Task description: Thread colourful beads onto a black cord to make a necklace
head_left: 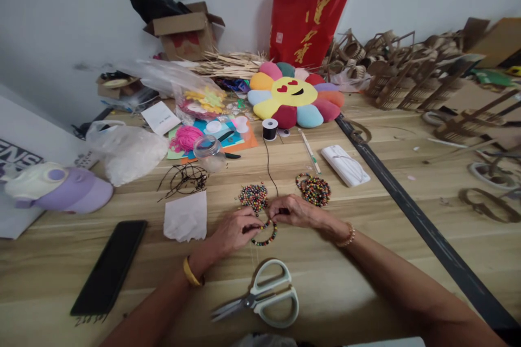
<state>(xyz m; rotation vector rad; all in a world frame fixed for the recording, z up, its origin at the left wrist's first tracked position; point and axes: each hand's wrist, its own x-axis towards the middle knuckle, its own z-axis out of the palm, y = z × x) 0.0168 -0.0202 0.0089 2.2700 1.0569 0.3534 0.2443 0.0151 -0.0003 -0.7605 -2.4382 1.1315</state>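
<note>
Together, your left hand [238,229] and right hand [293,210] pinch the beaded loop [266,243] in a fingertip grip, between the loose bead pile [253,196] and the scissors [253,300] on the bench [345,292].

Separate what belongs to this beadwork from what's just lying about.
In the job: beaded loop, held by left hand and right hand; loose beads; probably the beaded strings, spool of black cord and scissors.

Lying about, apparently: phone, cap, flower cushion, red bag.
</note>
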